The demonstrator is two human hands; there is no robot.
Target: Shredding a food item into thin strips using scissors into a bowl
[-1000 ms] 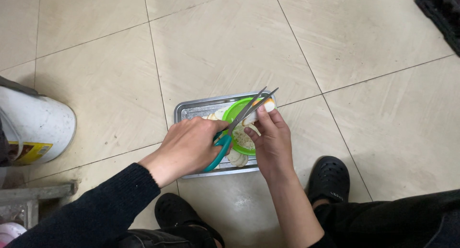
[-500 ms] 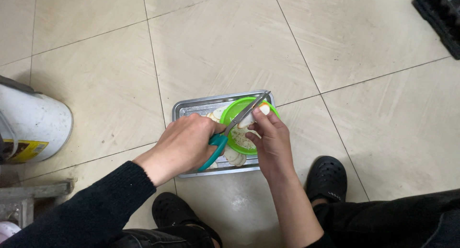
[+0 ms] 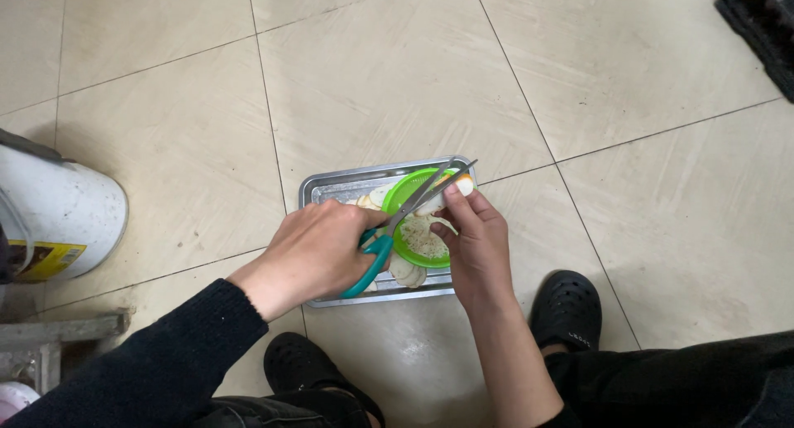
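A pair of teal-handled scissors [image 3: 389, 239] was gripped in the left hand [image 3: 318, 250], fingers closed through the handles, blades slightly parted over a green strainer basket [image 3: 405, 195]. A pale stub of vegetable [image 3: 460, 186] was pinched at its end between thumb and fingers of the right hand [image 3: 473, 244] and held against the blades, above the basket's far rim. The basket sat inside a metal tray [image 3: 331, 184] on the tiled floor [image 3: 380, 81]. Cut slices [image 3: 411, 269] lay in the basket and on the tray just beside it.

The stub was judged light, firm but easily snapped, probably damp and slippery at the cut face; hold is best taken at the end away from the blades. The scissors were judged stiff and light, handled by the loops only.

The scissor handles were mostly hidden under the left hand. The kind of vegetable could not be told. A white bucket [image 3: 58, 221] was cut off at the left edge, a dark object [image 3: 765, 19] at the top right corner. 2 black shoes [image 3: 566, 308] showed below, partly covered by dark clothing.
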